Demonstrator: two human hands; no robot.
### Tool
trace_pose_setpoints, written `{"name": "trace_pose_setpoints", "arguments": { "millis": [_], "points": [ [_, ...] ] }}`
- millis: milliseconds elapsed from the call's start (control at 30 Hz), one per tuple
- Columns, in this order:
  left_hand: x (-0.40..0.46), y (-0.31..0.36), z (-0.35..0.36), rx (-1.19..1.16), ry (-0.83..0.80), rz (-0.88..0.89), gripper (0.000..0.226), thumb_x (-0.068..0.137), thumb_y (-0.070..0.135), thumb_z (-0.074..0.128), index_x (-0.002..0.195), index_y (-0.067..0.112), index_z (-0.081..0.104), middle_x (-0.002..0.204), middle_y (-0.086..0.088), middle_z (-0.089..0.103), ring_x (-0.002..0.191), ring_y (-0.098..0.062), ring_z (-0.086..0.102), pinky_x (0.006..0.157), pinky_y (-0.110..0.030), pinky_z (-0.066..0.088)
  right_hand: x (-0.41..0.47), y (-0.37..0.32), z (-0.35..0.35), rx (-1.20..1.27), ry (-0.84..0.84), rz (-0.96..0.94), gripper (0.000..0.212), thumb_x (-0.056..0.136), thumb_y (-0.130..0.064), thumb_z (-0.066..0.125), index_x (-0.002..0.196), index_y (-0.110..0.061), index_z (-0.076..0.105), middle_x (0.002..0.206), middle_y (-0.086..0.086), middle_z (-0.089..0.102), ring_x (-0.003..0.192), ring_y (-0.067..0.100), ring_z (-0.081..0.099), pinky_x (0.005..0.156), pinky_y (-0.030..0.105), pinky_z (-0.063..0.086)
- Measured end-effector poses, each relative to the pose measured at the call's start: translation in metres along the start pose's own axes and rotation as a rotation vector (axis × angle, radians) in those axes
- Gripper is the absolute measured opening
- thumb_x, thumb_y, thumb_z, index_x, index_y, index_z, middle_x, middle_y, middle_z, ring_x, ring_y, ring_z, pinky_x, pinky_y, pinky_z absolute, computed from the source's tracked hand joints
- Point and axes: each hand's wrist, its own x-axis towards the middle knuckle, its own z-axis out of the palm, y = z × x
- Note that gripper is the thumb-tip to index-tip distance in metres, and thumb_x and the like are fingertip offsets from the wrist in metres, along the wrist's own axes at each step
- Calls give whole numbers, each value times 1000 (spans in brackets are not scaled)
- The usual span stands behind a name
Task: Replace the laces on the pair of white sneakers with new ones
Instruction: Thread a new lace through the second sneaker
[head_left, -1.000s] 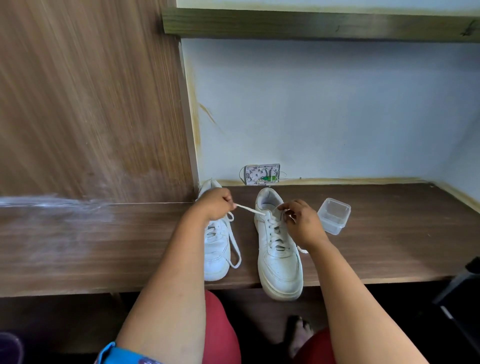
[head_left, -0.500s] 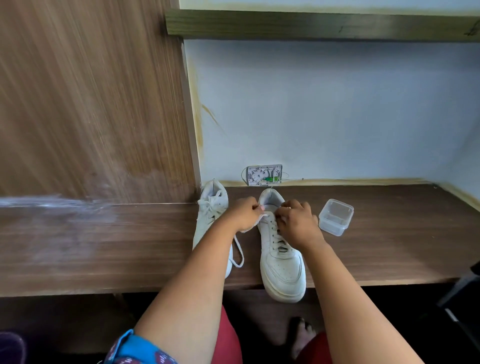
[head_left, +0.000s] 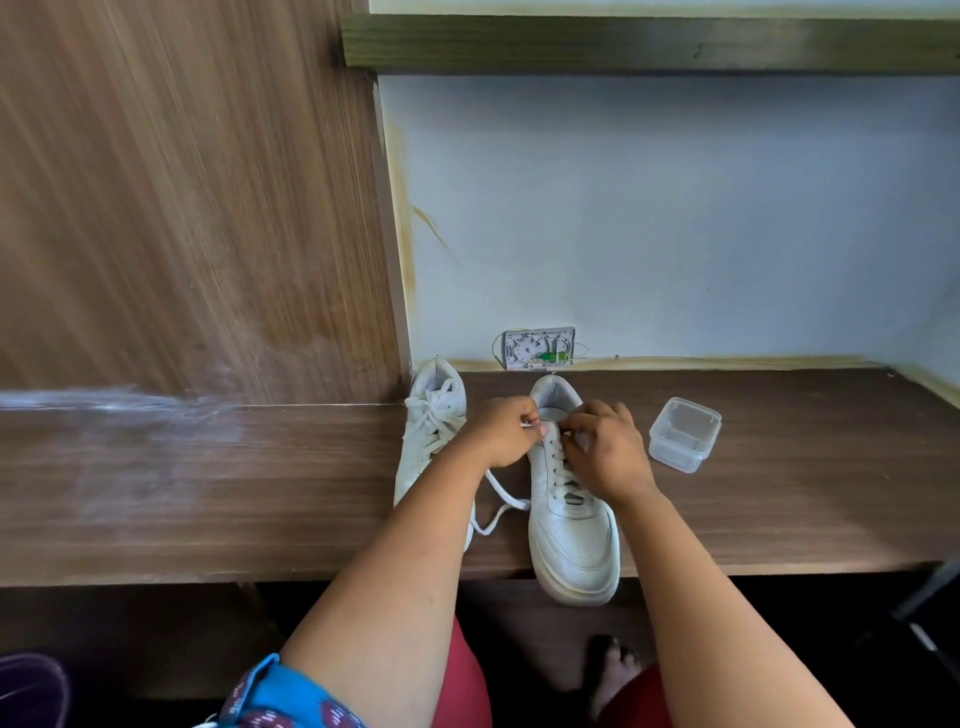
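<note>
Hands met over the collar of the right-hand sneaker (head_left: 571, 540), at twelve o'clock from its toe. That shoe lay lengthwise on the wooden shelf (head_left: 779, 509), toe pointing back toward the person and overhanging the front edge, probably so the top eyelets sat within easy reach. The left hand (head_left: 501, 431) was curled, thumb and forefinger pinching the tip of the lace (head_left: 498, 512) just beside the upper eyelets at nine o'clock of the tongue. The right hand (head_left: 608, 447) was bent over the three o'clock side of the eyelet row, fingers curled down onto the lacing; whether it pinched the other lace end or only steadied the shoe could not be told. My reading is that the top holes were being threaded or drawn snug.

A slack loop of the lace trailed on the shelf between the two shoes, at nine o'clock of the worked one. That shoe looked white and smooth, with a perforated toe, a thick pale sole and crossings already running up most of its front. The other sneaker (head_left: 431, 436) lay close by at nine o'clock, partly behind the left forearm, laced with a knot showing near its collar. A clear lidded plastic box (head_left: 683, 434) stood well apart at three o'clock.
</note>
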Motion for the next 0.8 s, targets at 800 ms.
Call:
{"name": "trace_pose_setpoints", "arguments": {
  "millis": [800],
  "points": [
    [6,-1,7,-423,0,-225,16,78,15,76,83,2,68,79,-6,62,76,-15,55,68,-24,42,0,5,3,244,34,61,12,77,-10,74,85,-18,77,91,-2,60,97,22,45,77,24,30]
  ]
}}
